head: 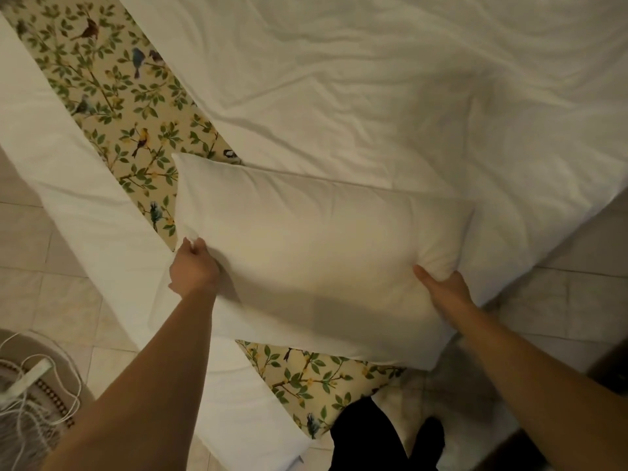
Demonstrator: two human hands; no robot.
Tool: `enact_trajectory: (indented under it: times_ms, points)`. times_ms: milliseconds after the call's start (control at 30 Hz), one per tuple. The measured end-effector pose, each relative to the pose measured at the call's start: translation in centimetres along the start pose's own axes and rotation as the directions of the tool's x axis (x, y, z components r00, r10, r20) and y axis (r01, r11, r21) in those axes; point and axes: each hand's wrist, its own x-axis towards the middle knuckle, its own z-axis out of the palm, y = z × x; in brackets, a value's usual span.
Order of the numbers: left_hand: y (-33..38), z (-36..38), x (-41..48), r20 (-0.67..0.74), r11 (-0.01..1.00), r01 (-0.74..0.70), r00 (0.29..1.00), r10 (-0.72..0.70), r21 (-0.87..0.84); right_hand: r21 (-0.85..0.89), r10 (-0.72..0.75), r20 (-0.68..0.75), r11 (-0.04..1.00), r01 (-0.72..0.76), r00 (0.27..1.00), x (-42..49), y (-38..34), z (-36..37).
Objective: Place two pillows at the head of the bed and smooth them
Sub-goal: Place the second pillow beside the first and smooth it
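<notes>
Seemingly light and soft, the plump white fabric pillow [316, 263] hangs over the white-sheeted bed [390, 96]'s near edge. Left hand [193, 266] fingers pinch its left corner; right hand [445, 292] fingers clutch its right end. Corners give the surest hold.

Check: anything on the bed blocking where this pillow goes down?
Nothing visible does. Both hands, left hand and right hand, already hold the pillow by its near corners, and the white duvet beyond it is rumpled but bare.
</notes>
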Motion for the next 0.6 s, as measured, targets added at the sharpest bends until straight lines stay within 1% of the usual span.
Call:
enact_trajectory:
  times_ms: [67,167,300,467,600]
  points:
    - [-0.2,-0.2,-0.6,-0.045,0.999,-0.038,0.998,0.038,0.011,-0.061,-0.053,-0.037,0.997,0.05,0.998,-0.3,0.2,-0.3]
    - [0.4,-1.1,-2.2,-0.069,0.997,-0.072,0.995,0.072,0.0,-0.175,-0.139,-0.069,0.977,0.125,0.988,-1.2,0.1,-1.0]
    - [1.7,-3.1,-4.5,-0.092,0.999,-0.046,0.995,0.047,0.005,-0.265,-0.214,-0.089,0.947,0.184,0.973,-3.0,-0.6,-2.2]
    - [3.8,-6.0,-9.3,-0.119,0.995,-0.093,0.988,0.096,0.026,-0.315,-0.293,-0.113,0.917,0.246,0.949,-6.1,-1.5,-5.6]
    - [5.6,-7.2,-15.1,-0.102,0.983,-0.183,0.977,0.185,0.03,-0.297,-0.333,-0.157,0.914,0.277,0.93,-7.7,-1.0,-11.3]
